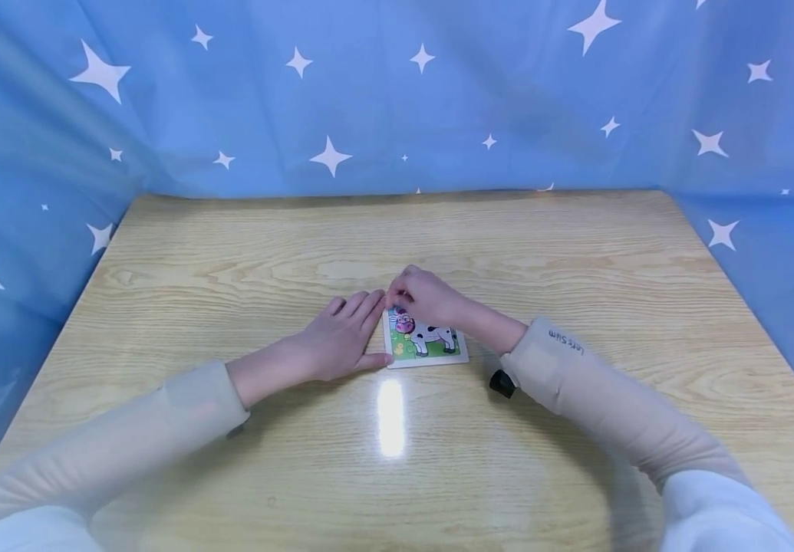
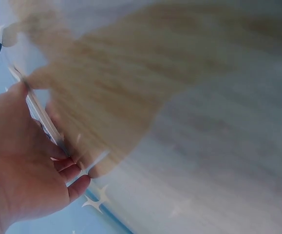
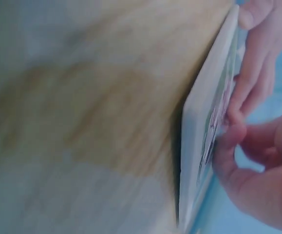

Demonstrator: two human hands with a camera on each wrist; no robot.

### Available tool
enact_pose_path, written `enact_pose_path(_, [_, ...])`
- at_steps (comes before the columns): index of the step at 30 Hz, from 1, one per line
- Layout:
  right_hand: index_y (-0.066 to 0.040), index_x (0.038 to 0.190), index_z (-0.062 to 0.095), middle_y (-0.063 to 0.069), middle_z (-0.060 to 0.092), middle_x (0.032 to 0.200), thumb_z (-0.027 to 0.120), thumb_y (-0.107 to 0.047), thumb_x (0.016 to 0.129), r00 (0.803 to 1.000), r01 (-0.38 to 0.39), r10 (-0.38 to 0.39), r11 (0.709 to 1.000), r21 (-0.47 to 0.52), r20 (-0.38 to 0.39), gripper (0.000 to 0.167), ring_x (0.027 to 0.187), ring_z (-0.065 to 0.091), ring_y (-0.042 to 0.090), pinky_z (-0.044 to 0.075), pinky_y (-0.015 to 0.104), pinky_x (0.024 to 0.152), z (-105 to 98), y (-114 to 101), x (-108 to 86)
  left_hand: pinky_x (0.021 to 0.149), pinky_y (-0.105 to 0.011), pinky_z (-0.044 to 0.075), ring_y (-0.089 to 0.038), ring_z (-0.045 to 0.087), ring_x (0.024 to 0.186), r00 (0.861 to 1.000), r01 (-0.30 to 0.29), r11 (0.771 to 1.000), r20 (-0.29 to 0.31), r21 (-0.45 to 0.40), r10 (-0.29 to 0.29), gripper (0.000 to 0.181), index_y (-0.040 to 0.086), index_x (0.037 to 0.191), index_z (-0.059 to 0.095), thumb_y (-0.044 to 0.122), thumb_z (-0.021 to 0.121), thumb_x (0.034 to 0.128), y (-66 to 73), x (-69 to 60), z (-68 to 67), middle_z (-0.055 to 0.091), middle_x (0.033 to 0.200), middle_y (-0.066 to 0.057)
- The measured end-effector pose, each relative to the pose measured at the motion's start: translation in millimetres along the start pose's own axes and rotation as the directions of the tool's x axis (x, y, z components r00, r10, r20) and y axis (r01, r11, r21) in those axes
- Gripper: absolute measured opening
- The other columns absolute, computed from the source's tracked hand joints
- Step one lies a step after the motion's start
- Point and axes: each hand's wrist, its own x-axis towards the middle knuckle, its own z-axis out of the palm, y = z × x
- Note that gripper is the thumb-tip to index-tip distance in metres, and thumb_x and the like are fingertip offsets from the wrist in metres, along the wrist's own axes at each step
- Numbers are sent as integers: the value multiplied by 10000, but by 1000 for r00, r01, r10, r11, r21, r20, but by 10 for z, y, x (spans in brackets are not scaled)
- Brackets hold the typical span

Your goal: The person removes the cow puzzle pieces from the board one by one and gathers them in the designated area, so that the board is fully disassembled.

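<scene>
A small flat board (image 1: 431,355) with a white rim lies on the table, its picture showing a spotted cow on green grass. My left hand (image 1: 341,337) rests along its left side, fingers straight, the thumb touching the near left corner. Over the far left part of the picture bends my right hand (image 1: 427,297), its thumb and forefinger brought together at the surface. The right wrist view shows the board's pale edge (image 3: 194,126) and the curled right fingers (image 3: 228,146) against the picture. Whether a small piece sits between those fingertips is hidden.
The wood-grain table (image 1: 576,253) reflects a bright strip of light just in front of the board. A black object (image 1: 502,383) sits under the right sleeve's cuff. Blue cloth (image 1: 397,92) with white stars hangs behind and at the sides.
</scene>
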Motion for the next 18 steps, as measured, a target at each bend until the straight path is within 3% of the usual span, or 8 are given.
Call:
enact_pose_path(3, [-37,1031,718,137,574,1083,539,-2,1043,998,-31,30,999,-23,-61,183,961,545,253,481,368,876,-13,11,-5,1182,-532,222,-356,130,1540,1000,1,1000,3,-5,-1,913,-55,1612,110,624,363,1055,-4,-5,-16,95,1690,-209])
enact_pose_path(11, [-22,1050,722,123,547,1060,562,39,1015,998,-8,5,999,-39,-63,175,935,539,240,484,336,845,-7,-5,-71,1176,-540,230,-372,149,1535,1000,-7,1000,-10,-15,6,917,-73,1605,127,615,381,1055,10,-31,-8,109,1684,-225])
enact_pose_path(18, [-11,1095,726,152,529,1140,593,41,1003,996,17,-28,992,-121,-89,170,961,568,250,508,334,870,18,-37,-97,1175,-540,234,-369,155,1535,1000,-1,1000,-16,-5,1,934,-61,1610,111,638,369,1047,-11,2,17,110,1686,-215])
